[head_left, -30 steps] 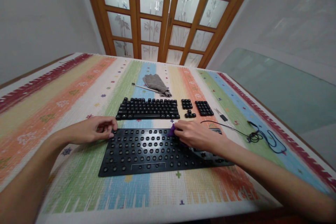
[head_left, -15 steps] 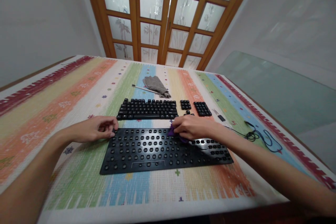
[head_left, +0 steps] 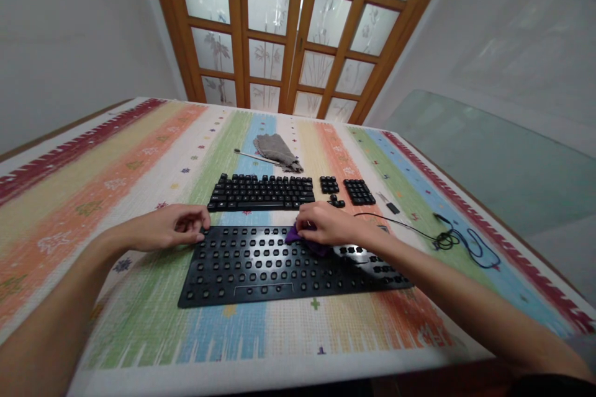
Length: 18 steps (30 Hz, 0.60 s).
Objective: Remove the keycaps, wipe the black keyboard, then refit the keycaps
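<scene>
A black keyboard base (head_left: 261, 273) with its keycaps off lies flat on the striped tablecloth. My left hand (head_left: 184, 226) has its fingers curled, pinching the base's far left corner. On the upper middle of the base, my right hand (head_left: 323, 223) is closed on a purple cloth (head_left: 316, 247), pressing it against the key switches. Part of the cloth is hidden under the fingers. Just beyond the base, loose black keycaps (head_left: 265, 191) are laid out in keyboard order, with smaller keycap groups (head_left: 358, 192) to their right.
A grey cloth (head_left: 274, 149) and a thin-handled brush (head_left: 256, 156) lie behind the keycaps. To the right are a small tool with a black end (head_left: 393, 208) and a coiled cable (head_left: 447, 239) running to the base. Wood-framed glass doors (head_left: 265, 6) stand past the table.
My right hand has slid a little to the left over the base with the purple cloth, baring more of the cable. My left hand has stayed at the corner.
</scene>
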{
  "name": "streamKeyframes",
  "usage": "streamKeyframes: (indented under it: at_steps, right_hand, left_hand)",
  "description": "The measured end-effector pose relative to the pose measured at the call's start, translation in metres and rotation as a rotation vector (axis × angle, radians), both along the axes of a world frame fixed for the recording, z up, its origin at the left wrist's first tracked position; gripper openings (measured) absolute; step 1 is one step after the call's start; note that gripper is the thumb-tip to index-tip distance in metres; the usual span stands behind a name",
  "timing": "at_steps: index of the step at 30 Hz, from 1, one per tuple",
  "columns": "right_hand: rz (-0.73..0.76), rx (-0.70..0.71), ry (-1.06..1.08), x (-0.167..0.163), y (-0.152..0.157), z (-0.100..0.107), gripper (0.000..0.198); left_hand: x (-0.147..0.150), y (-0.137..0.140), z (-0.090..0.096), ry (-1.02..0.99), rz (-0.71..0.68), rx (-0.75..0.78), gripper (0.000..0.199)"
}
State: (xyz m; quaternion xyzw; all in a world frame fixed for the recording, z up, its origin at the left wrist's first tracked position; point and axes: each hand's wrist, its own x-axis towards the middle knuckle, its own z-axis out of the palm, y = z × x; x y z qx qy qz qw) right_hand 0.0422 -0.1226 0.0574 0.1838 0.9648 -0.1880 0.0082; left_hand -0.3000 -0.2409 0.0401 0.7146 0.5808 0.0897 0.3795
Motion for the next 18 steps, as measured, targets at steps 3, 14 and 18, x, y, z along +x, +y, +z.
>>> streamKeyframes:
  at_steps: [3,14,18]
  right_hand:
    - [-0.182,-0.050,-0.065,-0.011,0.005,-0.002,0.018]
    - [-0.251,-0.022,-0.106,-0.020,0.005,-0.002,0.018]
    - [-0.262,-0.029,0.021,-0.018,0.001,0.004,0.021]
  left_hand:
    - [0.000,0.000,0.001,0.009,0.004,-0.002,0.036]
    - [0.001,-0.001,0.001,-0.019,0.018,0.001,0.035]
    - [0.002,-0.001,0.002,-0.015,0.021,0.005,0.036]
